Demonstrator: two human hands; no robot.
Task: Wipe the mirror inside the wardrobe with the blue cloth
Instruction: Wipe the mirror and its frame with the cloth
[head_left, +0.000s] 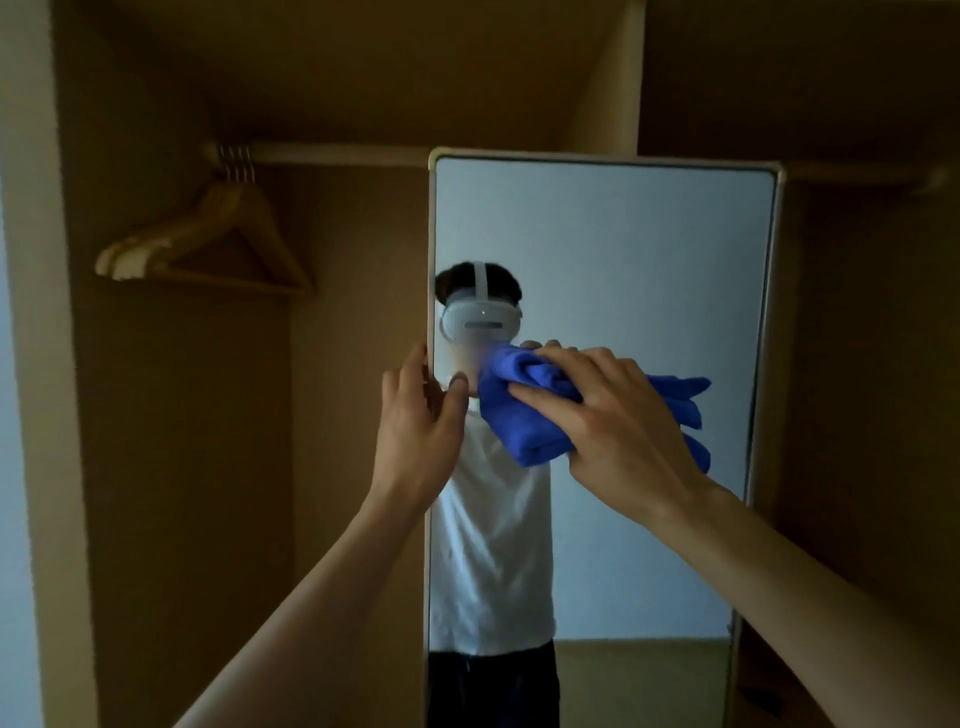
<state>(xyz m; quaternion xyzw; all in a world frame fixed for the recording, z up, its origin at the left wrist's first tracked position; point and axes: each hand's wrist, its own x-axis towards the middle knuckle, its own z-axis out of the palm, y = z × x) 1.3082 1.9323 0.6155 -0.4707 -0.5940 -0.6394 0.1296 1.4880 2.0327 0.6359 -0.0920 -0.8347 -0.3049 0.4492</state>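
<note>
**Dim brown wardrobe (353, 93), cloth on the glass**

The brown wooden panels of the wardrobe fill your view, dark and unevenly lit. High on the left, a pale round hanging rail (337, 154) runs across the compartment, and a bunch of light wooden clothes hangers (208, 244) hangs from it near its left end, well apart from your hands.

The tall rectangular mirror with a pale, round-cornered frame (597, 249) stands upright inside the wardrobe, right of centre. In its glass you see a pale wall and the reflected figure (488, 545) of a person in a white T-shirt, dark trousers and a white headset.

Your left hand (415, 431) grasps the mirror's left edge at about the height of the reflected neck. The thumb (457, 387) lies on the front of the glass and the fingers wrap round the frame's side.

Your right hand (618, 415) clutches the bunched, bright blue cloth (524, 415), with the fingers spread and curled over the folds. The cloth sits against the glass in the mirror's middle band, just right of your left thumb, and it covers the lower part of the reflected head. Its own blue reflection (685, 395) shows past your knuckles on the right.
</note>
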